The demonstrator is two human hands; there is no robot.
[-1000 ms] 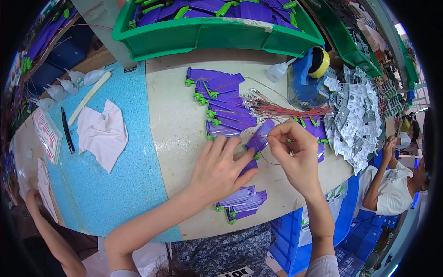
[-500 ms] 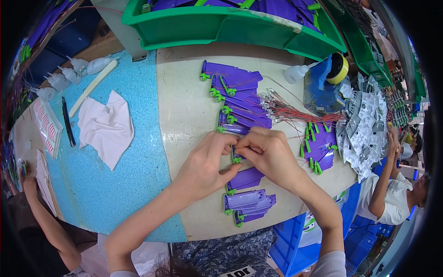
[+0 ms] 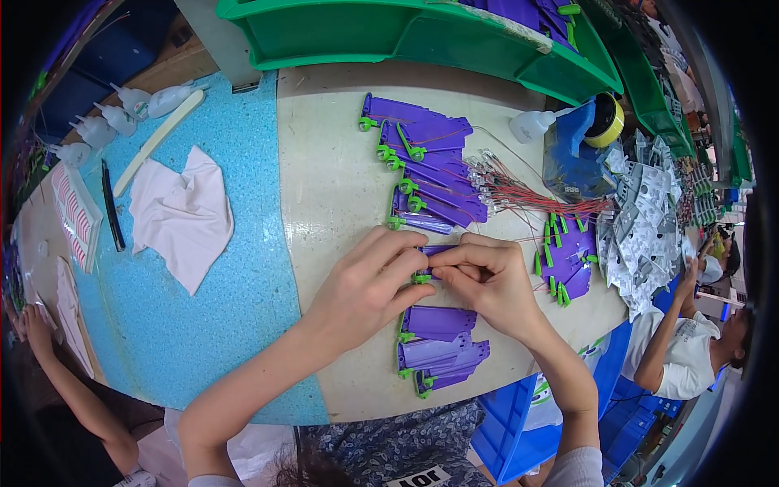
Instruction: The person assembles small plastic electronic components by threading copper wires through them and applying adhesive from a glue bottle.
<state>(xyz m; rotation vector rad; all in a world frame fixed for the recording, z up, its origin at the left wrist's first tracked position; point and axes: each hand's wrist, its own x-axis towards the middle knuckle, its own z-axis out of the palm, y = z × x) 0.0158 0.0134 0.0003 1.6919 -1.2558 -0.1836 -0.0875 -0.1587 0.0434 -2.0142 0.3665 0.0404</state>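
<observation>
A small purple plastic panel (image 3: 439,251) with a green clip (image 3: 421,277) at its left end lies partly hidden between my hands. My left hand (image 3: 373,272) has closed fingers around the panel's green-clip end. From the right, my right hand (image 3: 487,280) pinches close over the same panel; what sits in its fingertips is hidden. Beyond my hands, several purple panels with green clips (image 3: 426,142) overlap in a column, thin wires across them. Nearer to me, more purple panels (image 3: 442,361) lie in a short stack.
Red-wired small lights (image 3: 540,197) lie right of the column, by purple panels with green pegs (image 3: 568,260). Grey parts (image 3: 641,227) pile up further right. A white squeeze bottle (image 3: 531,126), yellow tape roll (image 3: 607,122), green bin (image 3: 324,36) and white cloth (image 3: 182,219) lie around.
My head view has shifted slightly. Both hands stay at the panel; the right hand's fingertips have moved a little relative to the green clip.
</observation>
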